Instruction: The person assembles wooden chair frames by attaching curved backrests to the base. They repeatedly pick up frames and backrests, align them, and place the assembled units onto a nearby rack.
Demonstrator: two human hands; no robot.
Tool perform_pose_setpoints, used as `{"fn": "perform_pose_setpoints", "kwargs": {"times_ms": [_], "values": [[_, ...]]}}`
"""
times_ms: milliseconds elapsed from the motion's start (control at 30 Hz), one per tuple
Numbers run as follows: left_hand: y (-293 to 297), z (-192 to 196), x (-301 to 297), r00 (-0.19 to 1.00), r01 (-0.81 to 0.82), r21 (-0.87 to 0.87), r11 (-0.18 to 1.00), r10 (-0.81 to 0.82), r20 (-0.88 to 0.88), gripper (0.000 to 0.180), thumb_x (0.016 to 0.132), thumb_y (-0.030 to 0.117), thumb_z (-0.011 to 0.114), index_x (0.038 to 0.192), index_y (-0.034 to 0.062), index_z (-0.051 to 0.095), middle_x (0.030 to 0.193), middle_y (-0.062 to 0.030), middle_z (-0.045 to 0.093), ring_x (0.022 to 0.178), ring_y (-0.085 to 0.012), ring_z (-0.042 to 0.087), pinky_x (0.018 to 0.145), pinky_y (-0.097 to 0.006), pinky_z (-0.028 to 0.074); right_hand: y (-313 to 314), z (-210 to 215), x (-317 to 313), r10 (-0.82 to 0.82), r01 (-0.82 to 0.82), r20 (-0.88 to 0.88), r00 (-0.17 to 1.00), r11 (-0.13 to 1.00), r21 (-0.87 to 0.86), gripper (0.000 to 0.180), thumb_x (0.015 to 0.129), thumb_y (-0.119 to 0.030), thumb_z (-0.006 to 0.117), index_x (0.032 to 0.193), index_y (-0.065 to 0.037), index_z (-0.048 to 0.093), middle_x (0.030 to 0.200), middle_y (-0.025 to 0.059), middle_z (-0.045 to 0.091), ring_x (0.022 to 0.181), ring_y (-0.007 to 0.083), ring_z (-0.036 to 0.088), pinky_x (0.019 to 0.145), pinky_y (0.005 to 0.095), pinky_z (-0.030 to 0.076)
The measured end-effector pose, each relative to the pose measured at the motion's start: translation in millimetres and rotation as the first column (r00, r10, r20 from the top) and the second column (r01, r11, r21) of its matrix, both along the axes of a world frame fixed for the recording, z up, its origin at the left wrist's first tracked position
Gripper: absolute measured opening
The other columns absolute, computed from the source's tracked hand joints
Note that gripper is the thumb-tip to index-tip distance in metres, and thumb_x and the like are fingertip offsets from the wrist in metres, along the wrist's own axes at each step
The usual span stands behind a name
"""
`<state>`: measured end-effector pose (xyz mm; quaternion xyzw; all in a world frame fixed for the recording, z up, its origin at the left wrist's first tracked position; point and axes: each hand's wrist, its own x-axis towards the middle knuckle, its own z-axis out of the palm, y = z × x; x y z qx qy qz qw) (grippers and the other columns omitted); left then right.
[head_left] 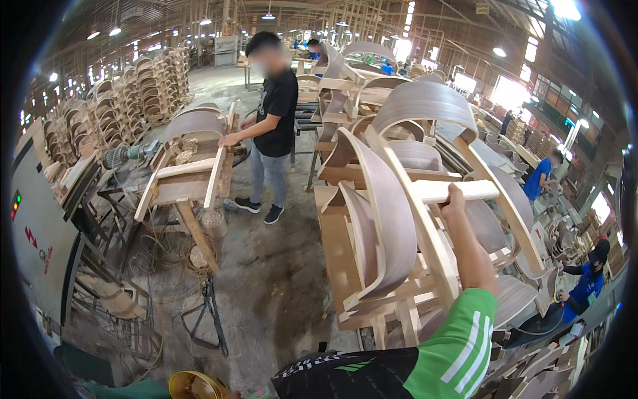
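My right arm, in a green sleeve, stretches forward over stacked chair parts. My right hand (454, 199) is closed around the pale crossbar (480, 191) of a wooden chair frame (405, 189). This frame has two long pale legs and a curved grey-brown backrest (425, 105) at its far end. It leans on the pile, tilted with the backrest away from me. Close on its left, another curved backrest (389, 226) stands on edge. My left hand does not show.
A person in a black shirt (279, 106) stands ahead left, handling a similar chair frame (199, 126) on a bench. A control cabinet (40, 233) is at far left. A yellow bucket (193, 384) sits low. Cables (176, 256) lie beneath the bench. A person in blue (585, 289) works at right.
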<state>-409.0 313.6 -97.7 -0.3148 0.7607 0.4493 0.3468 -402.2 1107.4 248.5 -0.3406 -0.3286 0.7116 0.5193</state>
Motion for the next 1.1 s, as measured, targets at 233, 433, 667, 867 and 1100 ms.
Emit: {"fn": "perform_pose_setpoints", "kwargs": {"times_ms": [233,433,667,867,1100], "values": [[14,-1,-12,1.0,-0.027,-0.014,1.0,0.027,-0.011,0.033,0.09,0.028,0.068,0.1,-0.0036,0.069,0.075,-0.0162,0.07,0.069,-0.0289,0.072,0.061,-0.043,0.054,8,-42,-24,-0.038,0.043,0.1,0.994,0.998,-0.054,0.021,0.096,-0.023,0.071,0.111,-0.012,0.063,0.099,0.0009,0.065,0.082,0.0206,0.066,0.072,0.0451,0.061],[13,1,-9,0.998,-0.06,-0.026,0.998,0.06,-0.028,0.033,0.09,0.027,0.068,0.102,-0.0035,0.068,0.075,-0.016,0.07,0.067,-0.0279,0.071,0.057,-0.042,0.054,24,-60,-32,0.064,-0.052,0.095,0.993,0.991,-0.119,0.021,0.099,-0.03,0.067,0.111,-0.013,0.062,0.098,0.0023,0.066,0.083,0.0212,0.067,0.063,0.0383,0.059],[20,-2,0,0.994,-0.107,-0.001,0.994,0.107,-0.039,0.032,0.089,0.026,0.067,0.104,-0.0033,0.067,0.076,-0.0157,0.069,0.065,-0.0267,0.07,0.053,-0.041,0.053,53,-51,-18,0.342,-0.313,0.365,0.866,0.94,-0.137,0.032,0.105,-0.037,0.059,0.106,-0.004,0.063,0.095,0.0134,0.067,0.076,0.0236,0.067,0.051,0.0297,0.057],[25,-8,8,0.981,-0.18,0.04,0.983,0.182,-0.059,0.032,0.089,0.025,0.067,0.105,-0.0032,0.066,0.077,-0.0154,0.068,0.063,-0.0257,0.069,0.049,-0.04,0.052,61,-49,-26,0.424,-0.433,0.405,0.81,0.898,-0.075,0.03,0.105,-0.039,0.059,0.103,-0.009,0.064,0.089,0.0109,0.067,0.072,0.023,0.066,0.049,0.0288,0.055],[2,-16,31,0.93,-0.317,0.056,0.947,0.322,-0.176,0.032,0.089,0.024,0.066,0.107,-0.003,0.065,0.078,-0.0152,0.068,0.061,-0.0245,0.068,0.045,-0.039,0.052,30,-54,-22,0.346,-0.328,0.425,0.836,0.937,-0.118,0.044,0.102,-0.052,0.063,0.082,-0.014,0.051,0.063,0.0072,0.058,0.04,0.0192,0.048,0.034,0.0332,0.037]]}}
